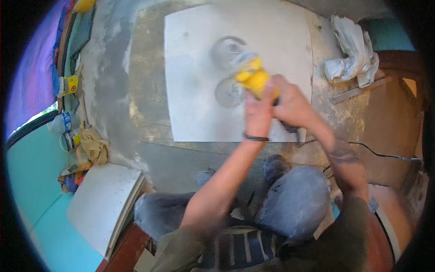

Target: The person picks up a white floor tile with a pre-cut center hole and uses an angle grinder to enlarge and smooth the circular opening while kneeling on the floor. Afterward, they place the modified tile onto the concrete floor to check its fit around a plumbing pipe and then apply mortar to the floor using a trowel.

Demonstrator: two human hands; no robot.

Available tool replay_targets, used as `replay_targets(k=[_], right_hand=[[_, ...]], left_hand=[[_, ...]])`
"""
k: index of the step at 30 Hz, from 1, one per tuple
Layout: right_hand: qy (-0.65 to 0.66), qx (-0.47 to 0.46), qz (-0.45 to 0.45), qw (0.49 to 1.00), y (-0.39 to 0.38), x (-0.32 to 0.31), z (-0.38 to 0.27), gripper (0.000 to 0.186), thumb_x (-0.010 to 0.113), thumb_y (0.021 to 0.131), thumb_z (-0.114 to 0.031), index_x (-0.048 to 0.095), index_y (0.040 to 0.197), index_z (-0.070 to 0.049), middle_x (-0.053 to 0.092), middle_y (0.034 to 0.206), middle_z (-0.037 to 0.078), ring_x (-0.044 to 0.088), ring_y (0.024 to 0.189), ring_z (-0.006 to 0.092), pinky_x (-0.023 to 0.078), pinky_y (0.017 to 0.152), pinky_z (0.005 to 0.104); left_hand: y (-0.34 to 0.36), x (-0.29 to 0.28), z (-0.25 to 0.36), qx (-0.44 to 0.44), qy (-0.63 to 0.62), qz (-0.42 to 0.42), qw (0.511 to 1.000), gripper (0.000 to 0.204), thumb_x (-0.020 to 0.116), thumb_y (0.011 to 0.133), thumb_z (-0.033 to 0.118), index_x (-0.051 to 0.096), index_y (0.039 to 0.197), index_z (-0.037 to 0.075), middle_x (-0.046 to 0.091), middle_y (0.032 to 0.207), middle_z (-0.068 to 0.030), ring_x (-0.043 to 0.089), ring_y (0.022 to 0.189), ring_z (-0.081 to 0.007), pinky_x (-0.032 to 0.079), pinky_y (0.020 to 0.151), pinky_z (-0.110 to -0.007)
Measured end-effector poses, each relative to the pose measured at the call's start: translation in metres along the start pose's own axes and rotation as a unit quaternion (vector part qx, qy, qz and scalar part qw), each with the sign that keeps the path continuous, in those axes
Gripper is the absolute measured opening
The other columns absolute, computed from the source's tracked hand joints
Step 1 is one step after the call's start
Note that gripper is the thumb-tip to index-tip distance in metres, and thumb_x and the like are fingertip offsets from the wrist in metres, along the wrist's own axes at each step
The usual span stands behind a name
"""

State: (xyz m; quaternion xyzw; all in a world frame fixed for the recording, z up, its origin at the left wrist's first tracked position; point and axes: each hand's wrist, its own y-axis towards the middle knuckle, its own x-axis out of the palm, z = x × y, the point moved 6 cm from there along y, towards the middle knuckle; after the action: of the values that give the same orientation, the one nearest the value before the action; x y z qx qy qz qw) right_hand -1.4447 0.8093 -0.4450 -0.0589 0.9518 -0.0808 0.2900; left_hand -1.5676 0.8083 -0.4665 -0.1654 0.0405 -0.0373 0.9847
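A yellow power tool with a dark rear end, looking like an angle grinder [253, 78], is gripped by both hands above a large white tile [195, 99]. My left hand [258, 108], with a dark band at its wrist, is closed around the tool's body. Just to its right, my right hand [292, 103] wraps the rear end. The tool's front end is smeared and points to the upper left, over a round grey mark [222, 55]. Nearer to me is a second round mark [224, 94], close to my left hand. Whether the tool touches the tile cannot be made out.
White slabs [102, 199] are stacked at the lower left, beside a tan cloth [94, 146] and several small containers. A crumpled white bag [351, 54] lies at the far right, near a flat bar [358, 92]. A black cable [385, 155] runs to the right.
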Motion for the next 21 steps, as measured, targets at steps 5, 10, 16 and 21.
replay_targets(k=[5,10,16,21], right_hand=[[-0.036,0.114,0.022,0.993,-0.020,-0.076,-0.076,0.045,0.072,0.075,-0.026,0.049,0.105,0.000,0.065,0.086,0.028,0.064,0.087,0.0462,0.051,0.073,0.0482],[0.036,0.199,0.046,0.978,-0.054,-0.087,-0.122,0.042,0.068,0.078,-0.028,0.049,0.104,0.000,0.065,0.086,0.027,0.064,0.085,0.0453,0.051,0.073,0.0489],[0.131,0.215,0.074,0.965,-0.035,-0.038,-0.205,0.038,0.067,0.079,-0.026,0.049,0.102,0.001,0.066,0.083,0.027,0.064,0.083,0.0454,0.051,0.073,0.0504],[0.204,0.329,0.154,0.909,-0.002,0.012,-0.232,0.046,0.068,0.078,-0.032,0.052,0.099,0.005,0.066,0.087,0.025,0.065,0.087,0.0439,0.052,0.074,0.0477]], left_hand=[[-0.020,0.033,0.090,-0.052,-0.212,-0.070,0.973,0.042,0.069,0.089,0.027,0.052,0.116,0.000,0.061,0.097,-0.0056,0.059,0.090,-0.0144,0.048,0.079,-0.029],[-0.043,0.018,0.128,-0.163,-0.132,-0.168,0.963,0.033,0.071,0.086,0.024,0.057,0.109,0.005,0.061,0.096,-0.0022,0.060,0.083,-0.0108,0.050,0.075,-0.027],[-0.017,-0.089,0.163,-0.112,0.185,-0.248,0.944,0.025,0.061,0.092,0.018,0.058,0.112,0.004,0.064,0.100,-0.0046,0.063,0.089,-0.0154,0.052,0.076,-0.030],[0.024,-0.132,0.188,-0.248,0.035,-0.257,0.933,0.033,0.068,0.085,0.013,0.054,0.113,0.003,0.062,0.098,-0.0034,0.061,0.089,-0.0153,0.050,0.078,-0.030]])
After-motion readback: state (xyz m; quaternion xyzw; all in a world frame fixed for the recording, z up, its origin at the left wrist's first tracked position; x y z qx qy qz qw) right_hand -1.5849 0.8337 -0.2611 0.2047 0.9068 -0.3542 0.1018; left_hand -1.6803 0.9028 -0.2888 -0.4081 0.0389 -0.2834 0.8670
